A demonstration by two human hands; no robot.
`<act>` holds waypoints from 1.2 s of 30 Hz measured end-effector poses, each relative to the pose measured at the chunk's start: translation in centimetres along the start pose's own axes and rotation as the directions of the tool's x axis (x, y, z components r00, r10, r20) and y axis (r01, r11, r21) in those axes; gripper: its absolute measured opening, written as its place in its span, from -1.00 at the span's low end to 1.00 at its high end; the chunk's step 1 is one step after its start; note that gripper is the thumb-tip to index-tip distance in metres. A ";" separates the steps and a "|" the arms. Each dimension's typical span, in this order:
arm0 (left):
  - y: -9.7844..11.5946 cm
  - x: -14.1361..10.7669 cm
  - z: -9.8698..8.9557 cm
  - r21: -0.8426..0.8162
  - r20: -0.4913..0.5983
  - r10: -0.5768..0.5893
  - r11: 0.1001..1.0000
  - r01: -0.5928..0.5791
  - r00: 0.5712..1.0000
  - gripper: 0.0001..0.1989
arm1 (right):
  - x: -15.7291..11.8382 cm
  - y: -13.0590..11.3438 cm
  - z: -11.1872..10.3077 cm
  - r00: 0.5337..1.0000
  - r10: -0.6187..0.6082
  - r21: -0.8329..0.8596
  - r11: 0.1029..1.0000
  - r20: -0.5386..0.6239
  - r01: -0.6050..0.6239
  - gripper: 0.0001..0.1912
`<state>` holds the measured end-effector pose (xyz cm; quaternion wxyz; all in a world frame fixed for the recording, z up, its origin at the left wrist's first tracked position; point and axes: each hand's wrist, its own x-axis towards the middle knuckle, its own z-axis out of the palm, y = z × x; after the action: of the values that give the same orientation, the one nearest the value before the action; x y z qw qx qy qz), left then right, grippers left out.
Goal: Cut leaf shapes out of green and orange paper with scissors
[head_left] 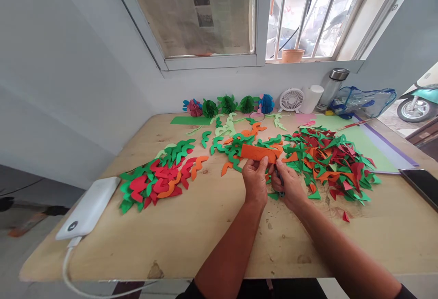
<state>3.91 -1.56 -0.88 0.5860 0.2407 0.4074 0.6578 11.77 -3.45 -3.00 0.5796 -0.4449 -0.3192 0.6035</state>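
Though transparent, pouch (363, 101) contents unclear; left grip (255, 181) around orange paper (259, 152), right (289, 184) around scissors (280, 181)

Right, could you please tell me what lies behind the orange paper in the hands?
Green cut-outs show just beyond the orange paper on the wooden table. Whatever the paper itself covers cannot be seen.

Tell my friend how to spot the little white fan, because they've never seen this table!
Start at the wooden table and look to its far edge, by the wall. In the row there, the fan stands between a blue paper ball on its left and a plain white cylinder on its right. It's the white one with a round, slotted face.
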 end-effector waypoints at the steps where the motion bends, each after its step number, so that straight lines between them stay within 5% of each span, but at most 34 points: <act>1: 0.0 0.0 0.0 0.000 -0.003 -0.001 1.000 0.001 1.000 -0.78 | 0.0 0.1 0.0 1.000 -0.001 -0.006 1.000 -0.003 0.001 -0.53; 9: 0.0 0.0 -0.1 0.050 -0.002 0.022 0.999 -0.022 1.000 -0.76 | 0.1 0.6 0.1 0.999 -0.013 -0.029 1.000 -0.046 0.011 -0.52; 24: 0.2 0.3 -0.7 0.242 0.159 -0.030 0.970 -0.009 0.987 -0.77 | -0.2 0.2 0.4 0.998 -0.018 -0.041 0.999 -0.067 0.016 -0.48; 36: 0.4 0.3 -0.8 0.228 0.168 -0.014 0.973 -0.025 0.986 -0.72 | -0.3 0.4 0.5 0.996 -0.024 -0.115 0.993 -0.082 0.015 -0.47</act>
<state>3.01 -1.43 -1.04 0.5848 0.3625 0.4289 0.5854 11.15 -3.74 -3.14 0.5717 -0.4989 -0.3334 0.5595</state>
